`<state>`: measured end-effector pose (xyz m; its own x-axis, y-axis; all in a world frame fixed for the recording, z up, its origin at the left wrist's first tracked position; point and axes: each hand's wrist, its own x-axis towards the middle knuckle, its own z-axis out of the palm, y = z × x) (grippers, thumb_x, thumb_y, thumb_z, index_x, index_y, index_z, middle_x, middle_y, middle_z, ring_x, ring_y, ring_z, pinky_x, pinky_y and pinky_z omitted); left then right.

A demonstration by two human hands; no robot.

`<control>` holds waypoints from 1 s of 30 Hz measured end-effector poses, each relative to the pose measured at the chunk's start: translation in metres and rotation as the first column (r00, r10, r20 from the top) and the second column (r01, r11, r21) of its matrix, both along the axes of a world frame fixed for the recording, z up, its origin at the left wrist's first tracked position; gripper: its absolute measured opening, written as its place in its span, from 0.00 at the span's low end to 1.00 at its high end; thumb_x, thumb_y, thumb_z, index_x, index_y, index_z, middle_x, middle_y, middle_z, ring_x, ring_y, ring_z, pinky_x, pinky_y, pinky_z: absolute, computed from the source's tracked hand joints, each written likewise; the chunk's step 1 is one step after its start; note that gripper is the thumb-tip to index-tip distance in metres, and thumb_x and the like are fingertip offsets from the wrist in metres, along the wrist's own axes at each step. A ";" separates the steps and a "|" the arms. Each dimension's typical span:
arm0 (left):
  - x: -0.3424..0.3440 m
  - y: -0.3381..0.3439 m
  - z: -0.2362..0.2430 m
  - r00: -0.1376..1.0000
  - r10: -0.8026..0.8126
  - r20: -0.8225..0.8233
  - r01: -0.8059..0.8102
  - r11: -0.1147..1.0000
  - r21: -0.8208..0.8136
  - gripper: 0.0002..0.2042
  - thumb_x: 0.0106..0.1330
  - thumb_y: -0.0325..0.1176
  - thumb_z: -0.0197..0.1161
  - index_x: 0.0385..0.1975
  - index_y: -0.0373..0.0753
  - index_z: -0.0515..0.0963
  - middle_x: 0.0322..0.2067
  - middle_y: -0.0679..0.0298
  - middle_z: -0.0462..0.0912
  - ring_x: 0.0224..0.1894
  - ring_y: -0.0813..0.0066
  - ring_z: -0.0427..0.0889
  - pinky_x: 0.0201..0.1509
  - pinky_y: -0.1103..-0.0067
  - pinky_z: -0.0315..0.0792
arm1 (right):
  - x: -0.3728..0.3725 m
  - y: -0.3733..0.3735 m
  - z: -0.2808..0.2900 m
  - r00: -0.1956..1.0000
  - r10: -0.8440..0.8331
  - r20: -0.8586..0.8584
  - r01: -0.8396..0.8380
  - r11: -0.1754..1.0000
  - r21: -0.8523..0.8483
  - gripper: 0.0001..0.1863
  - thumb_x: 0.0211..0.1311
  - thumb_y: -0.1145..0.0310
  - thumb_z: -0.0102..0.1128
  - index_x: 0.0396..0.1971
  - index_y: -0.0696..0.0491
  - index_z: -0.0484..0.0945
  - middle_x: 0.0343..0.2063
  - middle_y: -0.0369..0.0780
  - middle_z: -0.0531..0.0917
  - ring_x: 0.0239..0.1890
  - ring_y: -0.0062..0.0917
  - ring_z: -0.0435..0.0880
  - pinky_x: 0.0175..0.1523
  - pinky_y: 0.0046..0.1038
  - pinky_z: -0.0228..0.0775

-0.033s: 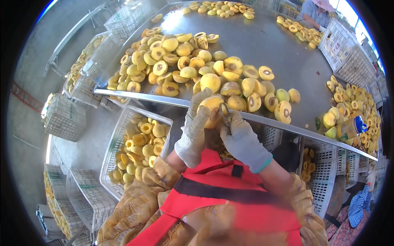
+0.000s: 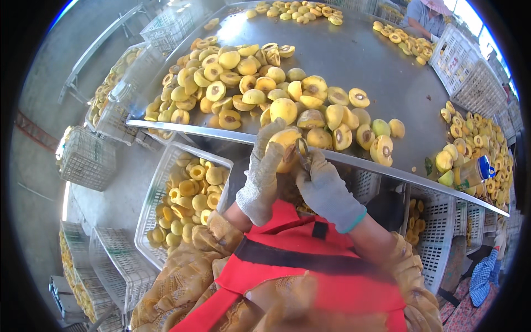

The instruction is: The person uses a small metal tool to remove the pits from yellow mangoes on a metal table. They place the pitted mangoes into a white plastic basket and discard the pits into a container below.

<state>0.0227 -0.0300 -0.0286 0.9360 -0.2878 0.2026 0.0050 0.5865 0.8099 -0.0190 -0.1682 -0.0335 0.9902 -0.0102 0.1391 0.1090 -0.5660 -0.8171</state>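
A grey metal table (image 2: 354, 50) spreads before me, heaped with yellow fruit halves (image 2: 243, 83). Red marking shows on a white crate (image 2: 470, 83) at its right side, too small for me to make out. The piece of fruit (image 2: 283, 138) I hold, golden yellow with a browner patch on its right, is at the table's near rim. My left hand (image 2: 260, 174) curls its gloved fingers around it; my right hand (image 2: 326, 188) pinches a looped metal tool (image 2: 302, 152) against its right side.
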 end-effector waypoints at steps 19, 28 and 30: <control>0.016 -0.001 0.003 0.986 0.097 0.135 -0.146 0.890 0.431 0.15 0.65 0.33 0.62 0.49 0.34 0.77 0.42 0.62 0.81 0.42 0.80 0.79 0.45 0.80 0.76 | -0.007 0.010 0.046 0.784 0.273 -0.558 0.112 0.822 0.559 0.07 0.61 0.69 0.49 0.34 0.57 0.68 0.16 0.37 0.72 0.10 0.21 0.68 0.13 0.24 0.65; 0.021 0.004 0.006 0.951 -0.163 0.263 -0.019 0.817 0.577 0.21 0.64 0.42 0.63 0.51 0.34 0.76 0.42 0.60 0.82 0.44 0.75 0.80 0.49 0.77 0.75 | -0.016 -0.009 0.049 0.658 0.543 -0.522 0.145 0.590 0.795 0.08 0.60 0.66 0.53 0.25 0.51 0.67 0.12 0.33 0.67 0.07 0.14 0.63 0.11 0.21 0.59; 0.024 0.005 0.008 0.955 -0.291 -0.055 0.283 0.843 0.457 0.25 0.63 0.47 0.63 0.51 0.33 0.75 0.42 0.58 0.83 0.45 0.72 0.80 0.52 0.75 0.73 | -0.013 -0.008 0.061 0.678 0.405 -0.613 0.062 0.799 0.598 0.09 0.60 0.66 0.55 0.24 0.50 0.66 0.11 0.31 0.66 0.07 0.13 0.61 0.11 0.19 0.57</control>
